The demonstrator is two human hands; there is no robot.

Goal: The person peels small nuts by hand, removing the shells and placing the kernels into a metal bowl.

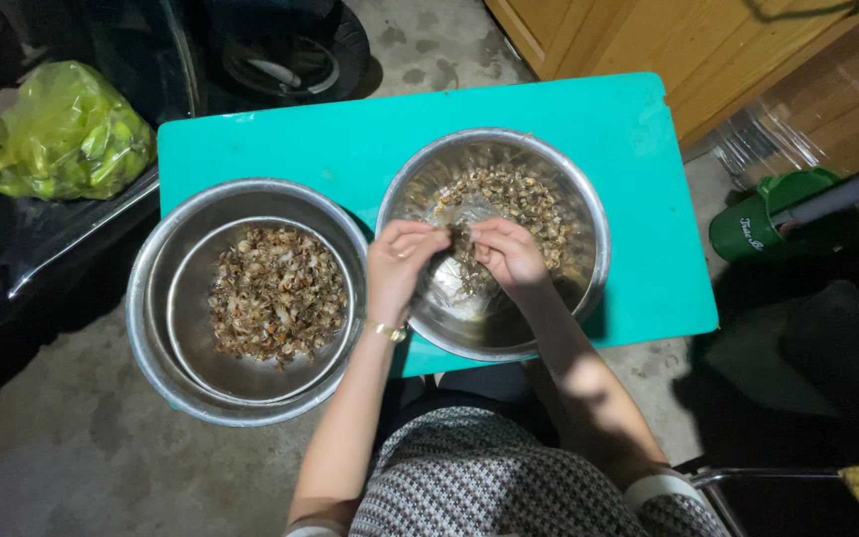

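Both hands over the right-hand steel bowl (pixel 494 244), which sits on a turquoise worktop (pixel 628 149). Left hand (pixel 400 267) and right hand (pixel 509 254) meet at the fingertips — fingers pinched narrow on one small brown piece (pixel 457 239) taken from the heap of small shell-like bits (pixel 519 204) in that bowl. What the bits are exactly, too small to tell. A thin gold bracelet (pixel 387 331) sits on the left wrist.

Step in hand, as I judge it: picking one piece apart between the two hands, just above the heap. The next move likely calls for a fine pull at the fingertips and a short reach across to the left.

To the left, a smaller steel bowl (pixel 262 303) nested inside a larger basin (pixel 151 328), holding a mound of brown-and-pale fragments (pixel 275 293); the basin overhangs the worktop's edge above the concrete floor (pixel 82 438).

Around: a yellow-green plastic bag (pixel 62 129) upper left on something dark, a green container (pixel 773 214) at right, wooden panelling (pixel 708 40) behind. The two bowl rims nearly touch, so the only thing in the way is the rims themselves.
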